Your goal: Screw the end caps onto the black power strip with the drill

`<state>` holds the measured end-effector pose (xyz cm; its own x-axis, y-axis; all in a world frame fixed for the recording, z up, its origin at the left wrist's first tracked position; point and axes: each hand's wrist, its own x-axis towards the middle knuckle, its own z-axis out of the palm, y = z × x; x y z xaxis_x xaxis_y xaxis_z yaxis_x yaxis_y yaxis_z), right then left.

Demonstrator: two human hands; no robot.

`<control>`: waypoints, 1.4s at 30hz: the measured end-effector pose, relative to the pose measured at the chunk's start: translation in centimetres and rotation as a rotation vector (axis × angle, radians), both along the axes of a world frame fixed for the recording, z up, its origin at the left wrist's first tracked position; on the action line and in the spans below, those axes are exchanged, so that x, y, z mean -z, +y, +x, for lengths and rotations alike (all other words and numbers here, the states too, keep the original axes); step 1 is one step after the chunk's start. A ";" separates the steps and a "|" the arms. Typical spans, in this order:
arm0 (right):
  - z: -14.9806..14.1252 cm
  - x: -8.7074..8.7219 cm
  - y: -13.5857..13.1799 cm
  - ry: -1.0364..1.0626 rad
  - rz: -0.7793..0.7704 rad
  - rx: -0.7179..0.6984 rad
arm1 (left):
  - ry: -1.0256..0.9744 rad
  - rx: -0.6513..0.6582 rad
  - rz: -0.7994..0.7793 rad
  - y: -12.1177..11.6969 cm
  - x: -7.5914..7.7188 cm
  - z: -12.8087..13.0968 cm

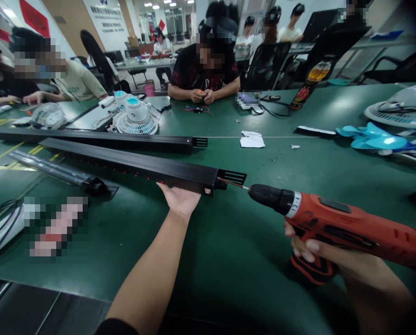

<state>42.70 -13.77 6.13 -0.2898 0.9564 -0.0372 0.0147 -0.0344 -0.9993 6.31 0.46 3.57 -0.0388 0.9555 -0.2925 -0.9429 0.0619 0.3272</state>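
Note:
My left hand cups the near end of a long black rectangular bar from below; its fingers are mostly hidden beneath it. From the bar's end stick out a slotted black plate and a short round black stub. My right hand grips an orange and black cordless drill. The drill's chuck points left, with a thin bit close to the bar's end. Whether the bit touches the bar I cannot tell. A reddish wire appears to run along there.
A second black bar lies behind. To the left rests a clear-and-black strip. White fan parts, white paper scraps, blue fan blades and a bottle are on the green table. A person works opposite.

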 end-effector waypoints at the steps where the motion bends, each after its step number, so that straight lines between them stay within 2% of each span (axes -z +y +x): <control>1: 0.1 0.1 0.0 0.002 0.003 -0.004 | 0.001 0.000 -0.001 0.0 0.0 0.0; 10: -0.3 -0.2 0.0 0.049 -0.009 0.003 | 0.007 0.007 -0.004 -0.1 -0.4 0.0; 16: -2.1 -1.5 -0.9 0.016 -0.059 0.189 | 0.010 0.000 0.003 0.0 -0.2 0.1; 19: -2.4 -1.7 -0.9 0.012 -0.050 0.209 | 0.005 -0.001 -0.006 0.0 -0.2 0.1; 21: -2.1 -1.5 -0.7 0.014 -0.044 0.204 | -0.003 -0.006 -0.018 -0.1 -0.3 0.1; 25: -1.7 -1.1 -0.5 0.028 -0.033 0.091 | -0.008 -0.009 -0.026 -0.1 -0.4 0.1; 30: -2.5 -1.7 -1.1 0.024 -0.073 0.223 | 0.013 -0.002 -0.013 -0.2 -0.5 0.1; 34: -2.3 -1.8 -0.8 0.013 -0.071 0.183 | 0.018 -0.004 -0.003 -0.2 -0.7 0.2; 37: -1.4 -1.2 -0.2 -0.002 -0.029 0.080 | 0.005 0.003 -0.015 -0.2 -0.7 0.2; 42: -1.1 -0.9 0.4 0.016 0.079 0.081 | -0.019 0.014 -0.021 -0.1 -0.7 0.2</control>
<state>41.56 -13.39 7.02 -0.2114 0.9765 0.0429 -0.0011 0.0436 -0.9990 6.52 0.36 4.25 -0.0197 0.9494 -0.3135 -0.9478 0.0820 0.3080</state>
